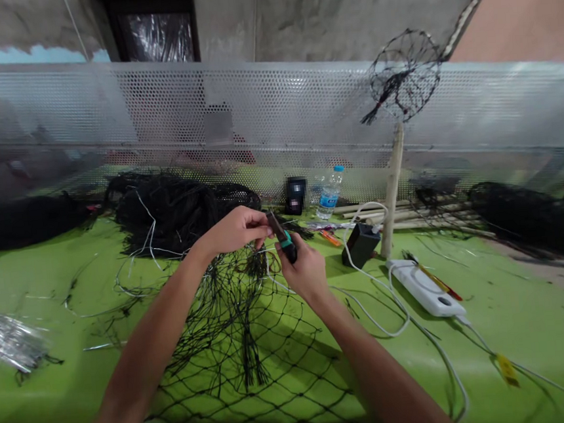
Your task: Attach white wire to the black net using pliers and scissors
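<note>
Perforated sheeting (168,103) spans the upper frame behind a green worktop (558,325). Right hand (307,268): grip closed around the handle of a hand tool (287,240), black and teal, located at frame centre, with its dark head angled toward the upper left. Left hand (237,230): fingers bent beside the tool head; whether the grip pinches anything cannot be told. Black netting (249,356) lies below both hands and extends to the bottom edge of the frame, between the forearms. Upper left of centre: black mesh heap (173,211). Right of centre: water bottle (329,197), black box (361,244) and upright wooden post (392,195). Right: white power strip (424,289). Far left: silvery bundle (7,337).
</note>
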Demonstrator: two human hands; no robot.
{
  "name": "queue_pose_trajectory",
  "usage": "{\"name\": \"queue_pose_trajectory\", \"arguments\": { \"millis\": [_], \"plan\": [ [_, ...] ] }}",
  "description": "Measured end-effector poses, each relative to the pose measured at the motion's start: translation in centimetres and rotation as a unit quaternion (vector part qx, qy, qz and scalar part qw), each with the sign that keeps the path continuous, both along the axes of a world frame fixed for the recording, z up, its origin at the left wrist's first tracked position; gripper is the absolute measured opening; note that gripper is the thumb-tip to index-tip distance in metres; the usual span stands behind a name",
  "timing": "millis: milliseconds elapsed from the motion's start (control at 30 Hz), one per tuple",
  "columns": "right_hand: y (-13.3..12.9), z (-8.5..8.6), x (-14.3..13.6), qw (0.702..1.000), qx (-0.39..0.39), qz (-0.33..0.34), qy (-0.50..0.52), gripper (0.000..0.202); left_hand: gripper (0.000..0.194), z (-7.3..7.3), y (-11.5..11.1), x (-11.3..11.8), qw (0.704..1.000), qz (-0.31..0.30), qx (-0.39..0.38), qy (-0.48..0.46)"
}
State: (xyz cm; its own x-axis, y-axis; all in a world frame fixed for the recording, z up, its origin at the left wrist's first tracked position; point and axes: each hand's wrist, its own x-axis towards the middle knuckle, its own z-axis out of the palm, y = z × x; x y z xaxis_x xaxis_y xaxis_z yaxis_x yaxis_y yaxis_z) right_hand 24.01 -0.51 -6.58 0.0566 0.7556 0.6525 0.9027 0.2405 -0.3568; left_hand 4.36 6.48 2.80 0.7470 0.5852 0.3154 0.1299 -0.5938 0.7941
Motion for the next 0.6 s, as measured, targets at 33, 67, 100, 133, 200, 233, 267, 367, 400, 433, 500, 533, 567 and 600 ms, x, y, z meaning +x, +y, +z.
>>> {"name": "queue_pose_trajectory", "arguments": {
  "millis": [33,67,100,133,200,233,267,367,400,433,500,533,567,600],
  "plan": [
    [0.0,0.0,0.1,1.0,0.006,-0.008,-0.008,0.026,0.017,-0.1,0.1,0.1,1.0,0.006,0.003,-0.001],
    [0.0,0.0,0.2,1.0,0.013,-0.013,-0.017,0.028,0.015,-0.2,0.2,0.1,1.0,0.011,0.005,-0.001],
    [0.0,0.0,0.2,0.999,0.02,-0.017,-0.026,0.03,0.014,-0.3,0.3,0.2,1.0,0.014,0.006,-0.001],
    [0.0,0.0,0.3,0.999,0.027,-0.019,-0.035,0.031,0.014,-0.3,0.4,0.2,1.0,0.015,0.005,-0.001],
    [-0.2,0.2,0.5,0.998,0.041,-0.024,-0.047,0.034,0.014,-0.4,0.4,0.3,1.0,0.01,0.005,-0.005],
    [-0.3,0.3,0.5,0.997,0.047,-0.03,-0.051,0.035,0.014,-0.4,0.4,0.4,1.0,0.006,0.006,-0.008],
    [-0.3,0.5,0.5,0.997,0.049,-0.038,-0.053,0.036,0.015,-0.4,0.4,0.4,1.0,0.002,0.008,-0.011],
    [-0.4,0.8,0.5,0.998,0.013,-0.063,-0.025,0.041,0.022,-0.3,0.4,0.5,1.0,0.0,0.014,-0.015],
    [-0.4,0.9,0.5,0.998,-0.012,-0.064,0.0,0.044,0.023,-0.4,0.5,0.6,1.0,0.002,0.016,-0.016],
    [-0.4,0.9,0.5,0.997,-0.036,-0.061,0.028,0.046,0.023,-0.5,0.6,0.6,1.0,0.004,0.018,-0.015],
    [-0.3,1.0,0.6,0.994,-0.068,-0.044,0.075,0.05,0.021,-0.8,0.9,0.8,1.0,0.012,0.023,-0.012],
    [-0.2,1.0,0.6,0.992,-0.076,-0.035,0.09,0.05,0.02,-1.0,1.0,1.0,0.999,0.019,0.026,-0.01],
    [-0.2,1.1,0.5,0.991,-0.079,-0.027,0.101,0.048,0.02,-1.3,1.2,1.1,0.999,0.028,0.029,-0.009],
    [-0.2,1.2,0.5,0.99,-0.079,-0.02,0.112,0.045,0.019,-1.5,1.4,1.2,0.999,0.037,0.032,-0.008]
  ]
}}
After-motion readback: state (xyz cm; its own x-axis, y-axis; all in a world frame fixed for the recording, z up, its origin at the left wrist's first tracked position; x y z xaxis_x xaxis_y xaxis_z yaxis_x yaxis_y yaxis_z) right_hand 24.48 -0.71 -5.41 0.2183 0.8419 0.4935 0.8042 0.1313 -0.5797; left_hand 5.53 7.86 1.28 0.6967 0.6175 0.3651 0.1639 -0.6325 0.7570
